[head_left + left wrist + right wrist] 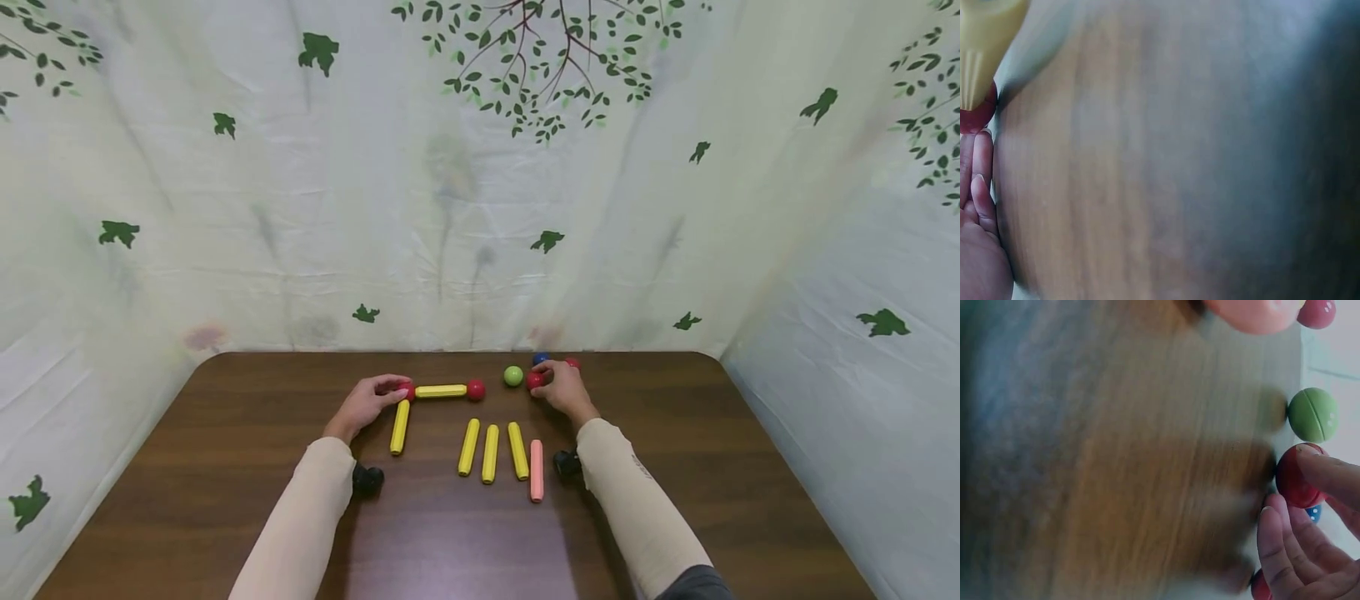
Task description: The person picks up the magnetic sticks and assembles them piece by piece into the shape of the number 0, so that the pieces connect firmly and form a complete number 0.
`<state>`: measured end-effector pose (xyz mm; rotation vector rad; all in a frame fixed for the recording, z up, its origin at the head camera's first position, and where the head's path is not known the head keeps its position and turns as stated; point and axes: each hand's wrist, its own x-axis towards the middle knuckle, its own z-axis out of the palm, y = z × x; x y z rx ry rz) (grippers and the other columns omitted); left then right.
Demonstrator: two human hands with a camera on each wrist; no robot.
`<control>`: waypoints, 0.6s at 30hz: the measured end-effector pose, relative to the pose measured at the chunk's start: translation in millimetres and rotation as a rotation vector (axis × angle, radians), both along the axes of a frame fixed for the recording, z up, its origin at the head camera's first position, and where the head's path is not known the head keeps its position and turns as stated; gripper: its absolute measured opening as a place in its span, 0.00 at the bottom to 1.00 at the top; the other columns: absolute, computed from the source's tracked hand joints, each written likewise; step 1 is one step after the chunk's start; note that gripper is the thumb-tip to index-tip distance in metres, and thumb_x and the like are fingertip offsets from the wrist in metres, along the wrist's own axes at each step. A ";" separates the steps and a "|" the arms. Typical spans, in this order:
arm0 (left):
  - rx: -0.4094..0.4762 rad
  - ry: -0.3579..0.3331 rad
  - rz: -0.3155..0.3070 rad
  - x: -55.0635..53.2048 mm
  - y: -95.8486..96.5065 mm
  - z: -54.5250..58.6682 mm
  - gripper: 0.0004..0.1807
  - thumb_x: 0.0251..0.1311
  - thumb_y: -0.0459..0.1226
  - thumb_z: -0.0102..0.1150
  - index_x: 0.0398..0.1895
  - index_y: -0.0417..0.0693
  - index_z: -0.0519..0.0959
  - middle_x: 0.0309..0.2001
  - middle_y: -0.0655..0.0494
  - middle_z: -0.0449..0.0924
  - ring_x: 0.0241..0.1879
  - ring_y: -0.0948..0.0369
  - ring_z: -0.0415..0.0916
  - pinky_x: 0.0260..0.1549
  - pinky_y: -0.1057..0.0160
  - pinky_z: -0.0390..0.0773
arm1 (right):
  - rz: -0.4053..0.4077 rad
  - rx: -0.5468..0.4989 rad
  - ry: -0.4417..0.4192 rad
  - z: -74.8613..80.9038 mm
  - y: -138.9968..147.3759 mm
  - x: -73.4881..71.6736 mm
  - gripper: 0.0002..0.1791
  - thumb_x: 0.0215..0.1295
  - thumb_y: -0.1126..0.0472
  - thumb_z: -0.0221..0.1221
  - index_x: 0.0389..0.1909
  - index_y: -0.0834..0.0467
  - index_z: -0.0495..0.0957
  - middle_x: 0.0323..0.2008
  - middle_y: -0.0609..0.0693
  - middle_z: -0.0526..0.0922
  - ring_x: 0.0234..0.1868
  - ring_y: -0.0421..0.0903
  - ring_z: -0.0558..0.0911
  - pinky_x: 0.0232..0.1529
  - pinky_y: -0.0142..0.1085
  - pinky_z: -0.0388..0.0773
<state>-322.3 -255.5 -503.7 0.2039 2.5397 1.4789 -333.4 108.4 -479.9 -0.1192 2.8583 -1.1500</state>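
Observation:
In the head view my left hand (369, 406) holds a red ball (407, 390) between thumb and fingers. From that ball one yellow stick (440, 391) runs right to another red ball (476, 390), and a second yellow stick (401, 427) points toward me. The left wrist view has the held ball (984, 115) at its left edge, above the fingers. Farther right, my right hand (564, 390) pinches a loose red ball (1296, 478) between thumb and fingers. A green ball (513, 376) sits just left of it; a blue ball (540, 358) is partly hidden behind the hand.
Three yellow sticks (490, 454) and a pink stick (536, 471) lie mid-table between my forearms. Another red ball (573, 363) shows behind my right hand. The brown wooden table (262, 433) ends at a pale curtain (337, 192) printed with leaves.

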 end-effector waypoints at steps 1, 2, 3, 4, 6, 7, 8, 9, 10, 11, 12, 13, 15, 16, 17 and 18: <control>0.003 -0.002 -0.001 -0.2 0.9 0.0 0.21 0.66 0.41 0.58 0.58 0.41 0.76 0.54 0.42 0.77 0.53 0.49 0.71 0.57 0.47 0.67 | -0.005 0.000 0.005 0.5 1.5 1.1 0.20 0.54 0.68 0.69 0.49 0.62 0.80 0.41 0.59 0.82 0.44 0.54 0.79 0.48 0.46 0.76; 0.005 -0.002 -0.003 -0.6 1.7 -0.1 0.21 0.66 0.41 0.57 0.59 0.41 0.76 0.54 0.42 0.77 0.53 0.49 0.71 0.57 0.47 0.67 | -0.013 -0.009 0.004 1.6 3.0 2.7 0.20 0.54 0.67 0.69 0.49 0.62 0.80 0.42 0.59 0.82 0.44 0.54 0.79 0.47 0.46 0.76; 0.011 -0.003 -0.002 -0.8 2.4 -0.2 0.21 0.66 0.41 0.57 0.59 0.41 0.76 0.54 0.42 0.77 0.53 0.49 0.71 0.58 0.47 0.67 | -0.018 -0.016 0.007 3.5 3.8 4.5 0.20 0.54 0.67 0.69 0.49 0.62 0.80 0.42 0.59 0.82 0.44 0.54 0.79 0.47 0.46 0.76; 0.011 -0.003 0.001 -0.8 2.7 -0.2 0.21 0.66 0.41 0.57 0.59 0.41 0.76 0.55 0.42 0.76 0.53 0.49 0.70 0.57 0.48 0.67 | -0.021 -0.022 0.012 5.1 4.4 6.5 0.20 0.55 0.66 0.69 0.49 0.62 0.80 0.42 0.59 0.82 0.44 0.54 0.79 0.46 0.45 0.77; 0.014 -0.006 0.010 -0.2 2.6 -0.2 0.20 0.66 0.40 0.57 0.59 0.41 0.76 0.55 0.42 0.76 0.52 0.49 0.70 0.57 0.49 0.68 | -0.013 -0.041 0.015 10.2 3.4 12.1 0.20 0.55 0.64 0.69 0.49 0.62 0.80 0.41 0.58 0.82 0.42 0.53 0.79 0.43 0.44 0.78; 0.013 -0.007 0.012 0.2 2.3 -0.4 0.20 0.66 0.40 0.57 0.59 0.41 0.76 0.54 0.41 0.77 0.52 0.49 0.70 0.57 0.49 0.68 | -0.006 -0.057 0.013 13.0 1.6 16.1 0.20 0.55 0.63 0.69 0.49 0.62 0.80 0.41 0.57 0.83 0.41 0.52 0.80 0.42 0.43 0.78; 0.014 -0.008 0.014 0.6 1.9 -0.7 0.20 0.66 0.39 0.57 0.59 0.40 0.76 0.54 0.41 0.77 0.52 0.49 0.71 0.56 0.49 0.68 | 0.007 -0.073 0.014 16.0 -1.3 20.6 0.20 0.55 0.63 0.69 0.49 0.62 0.80 0.40 0.56 0.83 0.39 0.51 0.80 0.41 0.42 0.79; 0.014 -0.013 0.017 1.1 1.6 -0.1 0.20 0.66 0.39 0.57 0.59 0.40 0.76 0.54 0.41 0.77 0.52 0.49 0.71 0.57 0.49 0.68 | 0.027 -0.085 0.018 18.8 -5.2 25.4 0.20 0.55 0.62 0.70 0.49 0.62 0.80 0.39 0.56 0.83 0.38 0.49 0.80 0.40 0.41 0.79; 0.013 -0.016 0.017 1.1 1.3 -0.1 0.20 0.66 0.40 0.57 0.59 0.40 0.76 0.54 0.41 0.77 0.52 0.49 0.71 0.57 0.49 0.68 | 0.046 -0.099 0.021 21.2 -9.9 30.6 0.20 0.55 0.62 0.70 0.49 0.61 0.80 0.39 0.54 0.83 0.37 0.48 0.81 0.39 0.40 0.79; 0.010 -0.020 0.014 1.0 1.2 0.4 0.20 0.66 0.40 0.57 0.59 0.40 0.76 0.54 0.41 0.77 0.52 0.49 0.71 0.58 0.48 0.67 | 0.064 -0.116 0.020 23.7 -16.1 36.7 0.20 0.55 0.62 0.70 0.48 0.61 0.80 0.38 0.54 0.83 0.37 0.47 0.81 0.38 0.40 0.80; 0.009 -0.023 0.012 0.8 1.2 1.0 0.20 0.67 0.40 0.57 0.59 0.40 0.76 0.53 0.41 0.77 0.52 0.49 0.71 0.58 0.48 0.67 | 0.087 -0.132 0.021 25.4 -22.9 42.9 0.19 0.54 0.62 0.70 0.48 0.61 0.80 0.37 0.53 0.84 0.36 0.46 0.81 0.38 0.39 0.80; 0.009 -0.025 0.012 0.6 1.3 1.6 0.20 0.67 0.40 0.57 0.59 0.40 0.76 0.54 0.41 0.77 0.52 0.49 0.71 0.58 0.48 0.67 | 0.118 -0.149 0.018 27.3 -30.5 49.5 0.19 0.54 0.62 0.70 0.47 0.60 0.81 0.37 0.52 0.84 0.36 0.46 0.82 0.37 0.38 0.80; 0.006 -0.031 0.014 0.2 1.9 2.5 0.21 0.67 0.40 0.57 0.59 0.40 0.76 0.54 0.41 0.76 0.52 0.49 0.70 0.58 0.48 0.67 | 0.187 -0.182 0.007 28.6 -47.8 62.0 0.18 0.55 0.61 0.70 0.47 0.60 0.81 0.37 0.52 0.84 0.36 0.44 0.82 0.37 0.37 0.80; 0.007 -0.031 0.015 0.0 2.2 2.2 0.21 0.67 0.40 0.57 0.59 0.40 0.76 0.54 0.41 0.76 0.52 0.49 0.70 0.57 0.48 0.68 | 0.219 -0.193 -0.003 28.5 -57.1 68.0 0.17 0.55 0.61 0.70 0.46 0.59 0.81 0.38 0.51 0.84 0.36 0.44 0.82 0.36 0.36 0.80; 0.005 -0.031 0.015 0.1 2.3 2.1 0.21 0.66 0.40 0.57 0.59 0.40 0.76 0.54 0.41 0.76 0.52 0.49 0.70 0.57 0.49 0.68 | 0.253 -0.202 -0.016 28.1 -66.8 73.7 0.17 0.55 0.60 0.70 0.46 0.59 0.82 0.38 0.51 0.83 0.35 0.43 0.82 0.35 0.35 0.79; 0.010 -0.031 0.015 0.2 2.6 1.5 0.21 0.66 0.40 0.57 0.59 0.41 0.76 0.54 0.41 0.76 0.52 0.49 0.70 0.57 0.49 0.68 | 0.287 -0.214 -0.032 27.3 -76.1 78.7 0.17 0.56 0.59 0.70 0.46 0.58 0.82 0.39 0.50 0.83 0.35 0.43 0.82 0.34 0.34 0.79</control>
